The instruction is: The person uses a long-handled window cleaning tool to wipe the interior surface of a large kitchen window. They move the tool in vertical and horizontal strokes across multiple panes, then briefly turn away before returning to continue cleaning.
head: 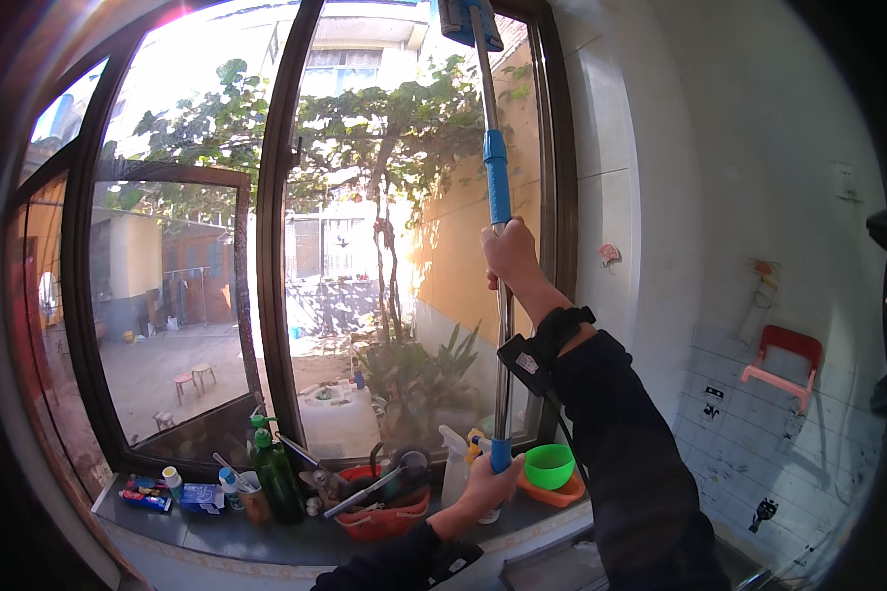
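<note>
Before me a long-handled window cleaner stands nearly upright, its metal pole (502,325) running up the window. At the top, its flat blue-and-grey head (467,22) is partly cut off by the picture's edge. My right hand (512,253) wraps the pole just under the blue sleeve (497,177). Lower down, my left hand (488,482) grips the blue end cap (500,454). Behind the pole is a window pane (443,214) in a dark brown frame (558,221); whether the head touches the glass I cannot tell.
The tiled sill (214,528) bears a green pump bottle (275,473), a red basket (384,521) of brushes and tools, a white spray bottle (454,462), and a green bowl (549,467) in an orange basin (554,495). A red rack (787,358) hangs on the right wall.
</note>
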### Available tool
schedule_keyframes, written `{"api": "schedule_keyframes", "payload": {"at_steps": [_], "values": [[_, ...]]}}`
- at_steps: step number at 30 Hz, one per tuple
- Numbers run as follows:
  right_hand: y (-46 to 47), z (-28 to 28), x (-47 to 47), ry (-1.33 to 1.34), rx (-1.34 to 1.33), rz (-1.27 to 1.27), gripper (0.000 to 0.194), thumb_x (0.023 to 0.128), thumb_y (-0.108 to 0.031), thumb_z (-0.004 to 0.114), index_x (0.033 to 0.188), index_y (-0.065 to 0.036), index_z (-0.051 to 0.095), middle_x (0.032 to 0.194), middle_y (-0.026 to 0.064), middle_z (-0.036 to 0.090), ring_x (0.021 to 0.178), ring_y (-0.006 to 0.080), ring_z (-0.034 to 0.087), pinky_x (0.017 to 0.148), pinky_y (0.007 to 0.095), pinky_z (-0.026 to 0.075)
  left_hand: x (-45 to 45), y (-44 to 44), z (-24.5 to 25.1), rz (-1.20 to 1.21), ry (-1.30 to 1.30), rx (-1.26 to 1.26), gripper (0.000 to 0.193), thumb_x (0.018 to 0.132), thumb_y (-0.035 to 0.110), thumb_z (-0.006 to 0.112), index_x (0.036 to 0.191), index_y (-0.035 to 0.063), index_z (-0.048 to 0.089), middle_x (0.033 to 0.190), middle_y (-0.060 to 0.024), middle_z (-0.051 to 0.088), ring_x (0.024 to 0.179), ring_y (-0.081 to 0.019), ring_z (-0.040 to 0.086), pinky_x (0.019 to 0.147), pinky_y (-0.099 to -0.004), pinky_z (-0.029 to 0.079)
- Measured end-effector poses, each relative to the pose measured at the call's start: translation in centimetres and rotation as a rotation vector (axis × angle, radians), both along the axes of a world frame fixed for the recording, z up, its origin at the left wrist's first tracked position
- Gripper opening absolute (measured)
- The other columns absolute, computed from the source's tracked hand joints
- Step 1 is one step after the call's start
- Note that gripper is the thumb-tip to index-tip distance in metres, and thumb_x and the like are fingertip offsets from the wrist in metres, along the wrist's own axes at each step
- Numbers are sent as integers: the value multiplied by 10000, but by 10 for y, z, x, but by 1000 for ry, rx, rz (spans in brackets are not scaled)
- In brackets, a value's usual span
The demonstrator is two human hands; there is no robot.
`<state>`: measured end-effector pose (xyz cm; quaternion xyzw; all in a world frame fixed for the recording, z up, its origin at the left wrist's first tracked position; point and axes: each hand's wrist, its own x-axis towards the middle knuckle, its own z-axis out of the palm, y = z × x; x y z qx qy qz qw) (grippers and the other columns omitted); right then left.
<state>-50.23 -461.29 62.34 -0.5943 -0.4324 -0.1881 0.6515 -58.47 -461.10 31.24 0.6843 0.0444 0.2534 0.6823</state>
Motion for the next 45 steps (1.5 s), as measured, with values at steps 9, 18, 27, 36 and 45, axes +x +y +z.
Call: {"api": "schedule_keyframes", "payload": {"at_steps": [9, 18, 27, 36, 45], "values": [[9, -21, -4, 56, -99, 20, 281, 896, -176, 537, 977, 41, 379, 572, 98, 500, 364, 201, 542, 302, 350, 466, -19, 3, -20, -12, 23, -97, 297, 908, 307, 644, 764, 87, 505, 548, 13, 488, 433, -77, 471, 399, -246, 348], [-9, -95, -30, 161, -169, 76, 318, 896, -144, 537, 1029, 90, 368, 665, 166, 552, 393, 234, 568, 316, 372, 468, -60, -20, -99, 20, 111, -88, 314, 884, 329, 682, 773, 87, 516, 581, 24, 503, 478, -70, 479, 437, -247, 379], [-14, -276, -109, 369, -214, 110, 342, 913, -198, 552, 1072, 50, 377, 661, 136, 564, 399, 231, 567, 347, 351, 483, -185, -22, -239, -125, 536, -183, 172, 882, 201, 678, 834, 93, 553, 722, 24, 507, 654, -76, 450, 527, -294, 378], [-9, -439, -211, 702, -126, 340, 261, 916, -180, 584, 1010, -28, 394, 604, 53, 512, 402, 161, 553, 365, 313, 466, -274, -4, -300, -114, 457, -146, 146, 878, 185, 673, 851, 82, 574, 736, 16, 534, 665, -83, 472, 543, -295, 397], [-20, -399, -194, 620, 62, 400, 217, 923, -140, 592, 956, -36, 405, 562, 23, 472, 379, 139, 516, 341, 295, 441, -262, 15, -290, -40, 318, -82, 122, 875, 169, 669, 868, 72, 595, 750, 7, 562, 676, -89, 493, 559, -296, 415]]}}
